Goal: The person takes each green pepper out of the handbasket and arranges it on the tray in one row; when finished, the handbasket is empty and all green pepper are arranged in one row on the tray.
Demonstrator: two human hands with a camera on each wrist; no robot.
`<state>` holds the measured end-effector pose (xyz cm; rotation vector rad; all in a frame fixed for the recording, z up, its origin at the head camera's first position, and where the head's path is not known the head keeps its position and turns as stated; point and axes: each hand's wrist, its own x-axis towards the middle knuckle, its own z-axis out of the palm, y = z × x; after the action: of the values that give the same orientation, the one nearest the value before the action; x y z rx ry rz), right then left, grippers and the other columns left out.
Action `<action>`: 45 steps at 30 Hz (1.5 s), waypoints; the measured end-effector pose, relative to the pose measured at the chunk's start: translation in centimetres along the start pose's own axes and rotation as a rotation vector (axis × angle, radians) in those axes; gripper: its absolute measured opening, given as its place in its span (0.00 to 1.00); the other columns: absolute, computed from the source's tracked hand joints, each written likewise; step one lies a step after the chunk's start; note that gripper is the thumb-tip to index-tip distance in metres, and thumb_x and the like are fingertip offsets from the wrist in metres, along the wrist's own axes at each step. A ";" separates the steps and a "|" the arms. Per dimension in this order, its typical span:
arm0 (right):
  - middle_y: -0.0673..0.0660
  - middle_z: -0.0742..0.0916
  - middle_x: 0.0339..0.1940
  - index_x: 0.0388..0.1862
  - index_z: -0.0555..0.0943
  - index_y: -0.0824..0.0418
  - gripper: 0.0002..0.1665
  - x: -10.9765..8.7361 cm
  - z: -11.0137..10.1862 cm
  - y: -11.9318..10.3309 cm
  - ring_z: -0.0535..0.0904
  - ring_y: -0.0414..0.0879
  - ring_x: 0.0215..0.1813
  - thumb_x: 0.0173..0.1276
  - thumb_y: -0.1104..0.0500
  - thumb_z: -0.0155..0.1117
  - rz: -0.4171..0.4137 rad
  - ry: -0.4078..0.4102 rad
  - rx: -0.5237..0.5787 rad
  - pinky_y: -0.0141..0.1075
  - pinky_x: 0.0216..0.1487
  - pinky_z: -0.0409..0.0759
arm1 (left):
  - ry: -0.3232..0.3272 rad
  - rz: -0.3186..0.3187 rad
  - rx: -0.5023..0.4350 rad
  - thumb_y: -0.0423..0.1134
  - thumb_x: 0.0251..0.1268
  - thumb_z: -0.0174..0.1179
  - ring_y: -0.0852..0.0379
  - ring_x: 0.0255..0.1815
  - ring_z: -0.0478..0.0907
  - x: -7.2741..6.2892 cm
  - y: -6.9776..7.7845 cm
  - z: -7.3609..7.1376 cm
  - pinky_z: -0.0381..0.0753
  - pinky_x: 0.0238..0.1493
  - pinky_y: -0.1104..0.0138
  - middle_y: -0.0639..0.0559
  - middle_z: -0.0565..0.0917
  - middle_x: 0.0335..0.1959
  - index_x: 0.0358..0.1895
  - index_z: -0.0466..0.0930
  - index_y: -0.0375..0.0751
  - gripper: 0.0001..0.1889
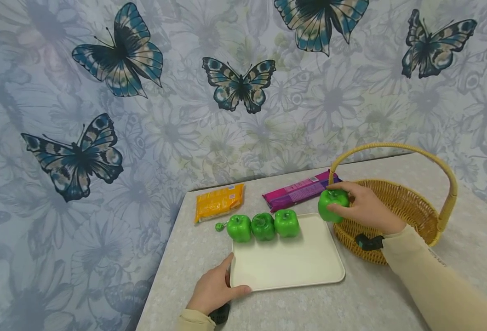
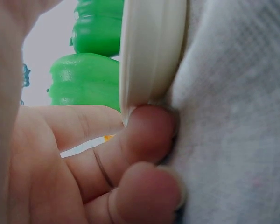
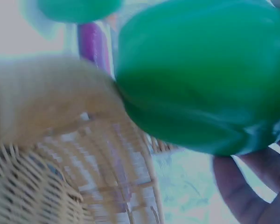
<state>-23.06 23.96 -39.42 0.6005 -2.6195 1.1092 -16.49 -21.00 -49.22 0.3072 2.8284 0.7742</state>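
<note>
My right hand [image 1: 369, 209] grips a green bell pepper [image 1: 331, 205] above the left rim of a wicker basket [image 1: 409, 202]. Close up in the right wrist view, the smooth pepper [image 3: 205, 79] has fingertips beneath it and the woven basket [image 3: 130, 172] lower left. At the near left corner of a cream tray [image 1: 286, 264], my left hand [image 1: 214, 287] holds the rim, thumb on the front edge and fingers along the side. The left wrist view shows bent fingers [image 2: 147, 130] against the tray's edge [image 2: 151, 51]. Three green bell peppers [image 1: 263, 226] line the tray's far side.
Behind the tray lie an orange packet [image 1: 220, 202] and a purple-pink packet [image 1: 299, 190], the latter partly behind the basket handle [image 1: 392, 145]. A small green piece [image 1: 220, 226] is left of the peppers. A butterfly-patterned wall [image 1: 177, 133] borders the table.
</note>
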 end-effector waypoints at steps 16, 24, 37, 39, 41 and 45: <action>0.60 0.84 0.62 0.67 0.79 0.63 0.32 1.5 4.4 -0.5 0.81 0.58 0.62 0.67 0.53 0.76 -0.159 -0.152 -0.086 0.55 0.59 0.80 | 0.002 0.004 0.005 0.78 0.47 0.69 0.63 0.24 0.75 -0.2 0.6 0.1 0.73 0.26 0.65 0.62 0.80 0.26 0.83 0.57 0.44 0.63; 0.66 0.80 0.67 0.69 0.78 0.64 0.34 1.6 5.2 -0.6 0.77 0.63 0.67 0.68 0.55 0.75 -0.103 -0.223 -0.164 0.56 0.61 0.79 | 0.004 0.012 0.007 0.78 0.46 0.69 0.63 0.24 0.75 -0.2 0.7 0.2 0.73 0.26 0.65 0.62 0.80 0.26 0.83 0.56 0.47 0.63; 0.67 0.78 0.68 0.69 0.77 0.66 0.32 1.5 5.9 -0.1 0.79 0.61 0.65 0.72 0.53 0.71 -0.074 -0.263 -0.174 0.55 0.62 0.79 | 0.005 0.016 0.002 0.78 0.46 0.69 0.63 0.24 0.75 -0.3 0.6 0.1 0.73 0.26 0.64 0.62 0.80 0.26 0.83 0.56 0.45 0.64; 0.65 0.80 0.66 0.68 0.77 0.65 0.31 1.6 6.1 0.1 0.80 0.59 0.64 0.72 0.53 0.71 -0.073 -0.260 -0.172 0.54 0.63 0.79 | 0.005 0.016 0.000 0.78 0.47 0.69 0.63 0.24 0.75 -0.3 0.5 0.2 0.73 0.26 0.64 0.62 0.80 0.26 0.83 0.56 0.45 0.64; 0.63 0.82 0.63 0.66 0.78 0.65 0.29 1.6 6.2 0.2 0.81 0.58 0.63 0.72 0.54 0.71 -0.086 -0.253 -0.176 0.54 0.62 0.79 | 0.005 0.015 -0.002 0.78 0.47 0.69 0.63 0.24 0.75 -0.2 0.4 0.2 0.73 0.26 0.64 0.62 0.80 0.26 0.83 0.56 0.45 0.64; 0.60 0.85 0.57 0.63 0.78 0.65 0.27 1.6 6.5 0.3 0.82 0.55 0.58 0.71 0.54 0.72 -0.102 -0.239 -0.190 0.53 0.60 0.80 | 0.006 0.013 0.000 0.78 0.46 0.69 0.63 0.24 0.75 -0.1 0.3 0.3 0.73 0.26 0.64 0.62 0.80 0.26 0.83 0.56 0.46 0.63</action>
<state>-25.03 18.98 -43.51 0.8605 -2.8138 0.7900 -16.25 -20.62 -49.25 0.3237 2.8347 0.7798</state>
